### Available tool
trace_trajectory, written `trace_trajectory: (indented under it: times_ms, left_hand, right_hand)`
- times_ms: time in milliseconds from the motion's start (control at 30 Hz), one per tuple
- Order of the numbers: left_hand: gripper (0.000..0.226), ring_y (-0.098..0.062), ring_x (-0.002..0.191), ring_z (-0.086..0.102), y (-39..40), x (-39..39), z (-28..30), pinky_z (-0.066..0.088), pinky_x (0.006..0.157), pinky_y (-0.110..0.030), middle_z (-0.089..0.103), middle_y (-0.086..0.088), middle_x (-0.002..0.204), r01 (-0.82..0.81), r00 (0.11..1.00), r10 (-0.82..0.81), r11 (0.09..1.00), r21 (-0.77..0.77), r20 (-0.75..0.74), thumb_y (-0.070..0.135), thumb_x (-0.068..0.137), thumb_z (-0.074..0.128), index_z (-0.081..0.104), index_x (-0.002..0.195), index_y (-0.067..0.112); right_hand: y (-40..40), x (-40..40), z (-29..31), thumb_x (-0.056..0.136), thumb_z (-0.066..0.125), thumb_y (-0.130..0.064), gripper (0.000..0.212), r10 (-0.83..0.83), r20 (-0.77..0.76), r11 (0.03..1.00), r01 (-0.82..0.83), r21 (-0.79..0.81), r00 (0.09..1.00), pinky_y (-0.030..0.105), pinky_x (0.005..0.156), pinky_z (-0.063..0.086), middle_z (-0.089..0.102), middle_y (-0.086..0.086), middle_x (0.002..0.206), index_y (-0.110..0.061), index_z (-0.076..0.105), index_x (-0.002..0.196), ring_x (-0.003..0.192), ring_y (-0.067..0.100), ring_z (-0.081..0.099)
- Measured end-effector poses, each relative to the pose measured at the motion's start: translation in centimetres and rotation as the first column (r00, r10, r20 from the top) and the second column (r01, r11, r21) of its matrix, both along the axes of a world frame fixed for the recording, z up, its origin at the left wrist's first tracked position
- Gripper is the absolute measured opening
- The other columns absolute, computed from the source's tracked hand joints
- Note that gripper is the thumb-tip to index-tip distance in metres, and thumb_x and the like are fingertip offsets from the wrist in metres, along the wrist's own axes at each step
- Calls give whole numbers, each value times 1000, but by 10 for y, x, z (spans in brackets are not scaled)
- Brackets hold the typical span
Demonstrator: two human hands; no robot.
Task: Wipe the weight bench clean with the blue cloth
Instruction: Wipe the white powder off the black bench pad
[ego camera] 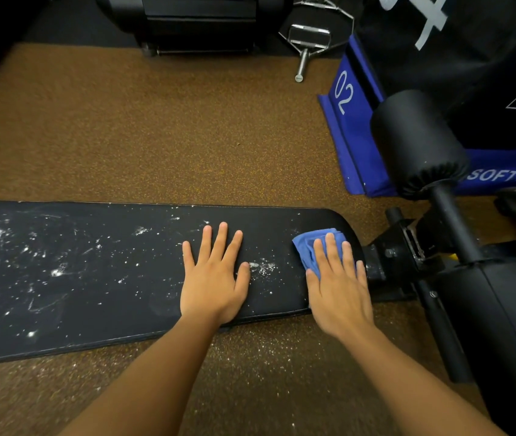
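Wiping has only begun: right hand (338, 287) lies flat, fingers spread, pressing the bunched blue cloth (310, 250) onto the weight bench (93, 278) pad at its rounded right end. Left hand (215, 278) rests open-palmed mid-pad, gripping nothing. White powder (263, 267) lies between the hands and thicker toward the left end; next move likely a firm leftward sweep

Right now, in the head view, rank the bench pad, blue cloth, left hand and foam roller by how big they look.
1. bench pad
2. foam roller
3. left hand
4. blue cloth, though the right hand covers part of it, so its rank is unsure.
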State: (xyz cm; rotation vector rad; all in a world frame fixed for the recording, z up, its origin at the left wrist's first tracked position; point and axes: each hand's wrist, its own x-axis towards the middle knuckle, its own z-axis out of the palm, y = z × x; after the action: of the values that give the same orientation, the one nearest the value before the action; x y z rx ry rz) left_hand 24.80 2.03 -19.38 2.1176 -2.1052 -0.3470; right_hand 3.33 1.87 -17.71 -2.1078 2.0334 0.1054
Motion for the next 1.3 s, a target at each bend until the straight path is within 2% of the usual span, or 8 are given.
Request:
trace_trajectory:
  times_ms: [300,433,567,633,767,967,1167,1300]
  left_hand:
    - [61,-19,145,-17,-1,-2,0,-10,115,-52,-4,4,161,-8,1000,8,1000,2,11,51,94,10,5,152,32]
    - [62,-19,145,-17,-2,-1,-1,-10,115,-52,-4,4,161,-5,1000,5,1000,2,4,52,93,10,6,152,33]
    - [63,-18,145,-17,-2,-1,-1,-10,115,-52,-4,5,160,-6,1000,6,1000,5,-8,52,92,8,6,152,33]
    - [63,-18,145,-17,-1,-1,-1,-9,115,-52,-5,5,160,-4,1000,4,1000,9,-1,52,92,7,6,152,32]
    - [63,-19,145,-17,0,-1,0,-9,116,-52,-5,4,160,-6,1000,6,1000,8,5,52,92,6,5,152,32]
    - [62,-19,145,-17,-1,-3,0,-10,115,-52,-5,4,160,-8,1000,8,1000,10,4,52,93,7,5,152,32]
    - [63,-18,145,-17,-2,-1,-1,-9,115,-53,-4,4,160,-6,1000,6,1000,16,0,52,92,8,6,152,32]
    - [64,-18,145,-18,-1,-1,0,-9,115,-52,-6,5,160,-3,1000,4,1000,18,-10,52,91,6,5,152,32]
  right_hand:
    - [-78,36,-4,101,12,-41,58,-110,65,994,111,-7,992,50,117,0,-10,1,160,-19,-3,152,145,32,-14]
    - [-53,36,-5,100,14,-42,58,-14,57,1000,15,-12,998,46,118,-1,-9,0,160,-22,-2,152,145,29,-14]
    - [2,22,-2,90,-2,-48,65,83,55,997,-83,-10,995,44,117,-2,-11,-5,159,-26,-3,151,145,24,-15]
    - [16,12,-3,89,1,-47,65,96,63,995,-96,-7,993,45,118,1,-10,-7,158,-27,-1,151,145,22,-14]
    - [-4,10,-6,94,15,-42,62,25,26,999,-24,-39,999,49,117,9,-3,0,160,-24,6,152,147,29,-2]
    - [-79,34,-9,101,22,-41,60,-131,59,990,134,-49,990,51,117,6,-6,4,161,-18,1,152,145,35,-7]
    - [-58,58,-5,101,18,-41,59,60,59,998,-58,-35,996,45,118,-1,-7,4,160,-18,0,152,145,30,-12]
    - [-5,36,-5,94,15,-42,63,130,27,991,-129,-47,991,47,117,7,-2,3,160,-19,7,153,146,28,-6]
